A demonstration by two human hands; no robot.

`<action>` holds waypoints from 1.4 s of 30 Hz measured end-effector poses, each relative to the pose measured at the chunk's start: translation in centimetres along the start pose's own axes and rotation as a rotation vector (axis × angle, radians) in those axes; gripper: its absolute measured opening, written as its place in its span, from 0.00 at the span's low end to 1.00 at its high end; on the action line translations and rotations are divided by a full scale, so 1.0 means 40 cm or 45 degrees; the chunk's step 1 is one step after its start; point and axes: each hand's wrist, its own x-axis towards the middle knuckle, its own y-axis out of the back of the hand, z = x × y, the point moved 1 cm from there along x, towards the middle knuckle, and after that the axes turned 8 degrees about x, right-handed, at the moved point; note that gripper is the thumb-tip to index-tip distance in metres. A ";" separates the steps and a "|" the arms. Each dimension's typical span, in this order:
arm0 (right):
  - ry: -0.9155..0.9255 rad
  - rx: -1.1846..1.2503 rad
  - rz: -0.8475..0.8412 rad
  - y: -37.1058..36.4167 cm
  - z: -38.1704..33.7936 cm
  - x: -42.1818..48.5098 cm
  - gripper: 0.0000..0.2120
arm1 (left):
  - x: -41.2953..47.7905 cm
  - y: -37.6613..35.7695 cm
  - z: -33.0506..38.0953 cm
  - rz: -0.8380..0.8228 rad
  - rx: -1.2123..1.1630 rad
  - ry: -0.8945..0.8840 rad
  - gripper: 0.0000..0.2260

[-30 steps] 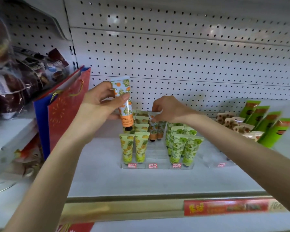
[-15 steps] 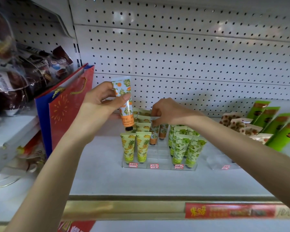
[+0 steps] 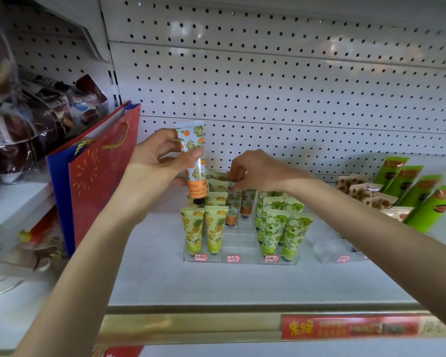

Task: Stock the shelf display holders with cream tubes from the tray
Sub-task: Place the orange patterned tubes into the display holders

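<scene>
Where the shelf (image 3: 216, 284) meets the neighbouring bay at the far left, dark snack bags (image 3: 36, 119) are piled, and a red gift bag (image 3: 101, 176) is stood upright just beside them. Next to the bag, an orange-print tube (image 3: 193, 161) is gripped by the left hand (image 3: 152, 173), with the thumb laid across its front and the fingers curled behind. The tube is held upright, cap down, above the back of the pineapple tubes (image 3: 204, 230), which are stood cap down in the left lane of a clear display holder (image 3: 242, 260). In the middle lane, towards the back, a second orange-print tube (image 3: 233, 207) is pinched at its crimped top by the curled fingertips of the right hand (image 3: 263, 171). Another tube of the same print is stood just beside it. The right lane is filled with green-print tubes (image 3: 281, 228). Further right, a second clear holder (image 3: 340, 251), blurred, is set near the first but apart from it. Behind it pale patterned packets (image 3: 363, 191) are laid, and green boxes (image 3: 420, 199) are leaned in a row at the far right. A red label strip (image 3: 345, 328) is fixed along the shelf's front edge.
</scene>
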 end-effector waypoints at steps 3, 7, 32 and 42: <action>0.019 0.005 0.015 0.010 0.001 -0.005 0.10 | 0.000 -0.012 0.007 0.009 0.018 -0.023 0.08; 0.060 0.068 0.085 0.057 -0.004 -0.022 0.06 | -0.006 -0.029 0.015 -0.033 0.008 -0.031 0.06; 0.291 0.520 0.107 0.171 -0.100 -0.165 0.09 | -0.017 -0.143 0.028 -0.113 0.005 -0.040 0.10; 0.223 0.416 0.165 0.167 -0.056 -0.142 0.09 | -0.035 -0.085 0.002 -0.114 0.655 -0.182 0.20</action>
